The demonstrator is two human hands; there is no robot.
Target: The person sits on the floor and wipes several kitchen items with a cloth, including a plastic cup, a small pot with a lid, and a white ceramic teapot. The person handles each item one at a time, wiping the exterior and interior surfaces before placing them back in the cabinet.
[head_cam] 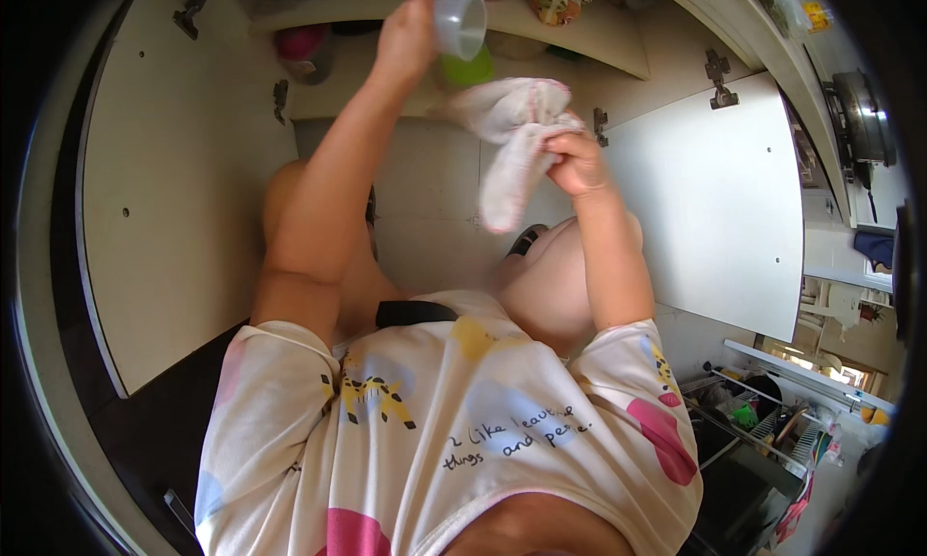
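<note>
My left hand (pixel 407 38) is at the upper middle, closed round a translucent plastic cup (pixel 460 27) whose mouth faces right. My fingers on the cup's far side are hidden. Lower and to the right, my right hand (pixel 578 158) grips a white cloth (pixel 518 121) with pink edging. The cloth is bunched at my fingers; one part hangs down over the floor and another reaches left below the cup. A green plastic container (pixel 468 67) shows behind the cup, inside the cabinet.
An open cabinet with a shelf board (pixel 594 45) lies ahead, with a pink-lidded container (pixel 300 43) at its left. Open doors stand left (pixel 166 194) and right (pixel 710 201). My knees are between them. A wire rack (pixel 768 429) with kitchen items is at lower right.
</note>
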